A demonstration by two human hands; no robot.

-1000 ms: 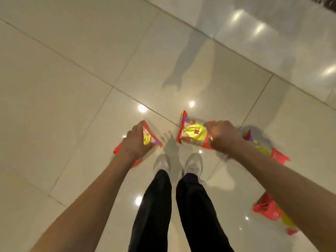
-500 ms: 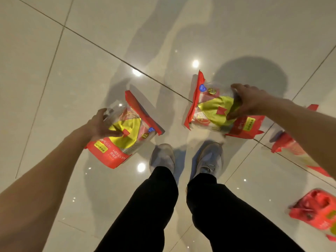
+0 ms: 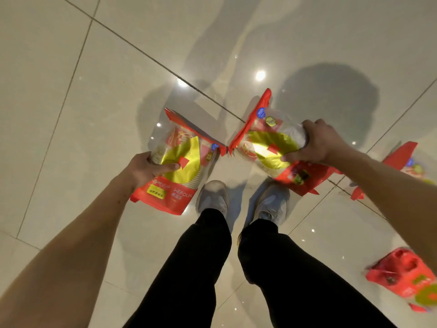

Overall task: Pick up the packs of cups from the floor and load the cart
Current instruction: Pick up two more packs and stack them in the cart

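Both bare forearms reach forward and down, one on either side of the person's shoes [image 3: 241, 202]. The left hand [image 3: 146, 168], left of the shoes, has its thumb and fingers curled round a pack of cups [image 3: 179, 166]. The right hand [image 3: 316, 144], above and right of the shoes, grips a second pack [image 3: 267, 147] from above, knuckles uppermost.

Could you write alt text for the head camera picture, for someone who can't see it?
Seen from above, a person grips a red and yellow pack of cups in each hand: left hand on the left pack, right hand on the right pack. Two more packs lie on the glossy tiled floor to the right.
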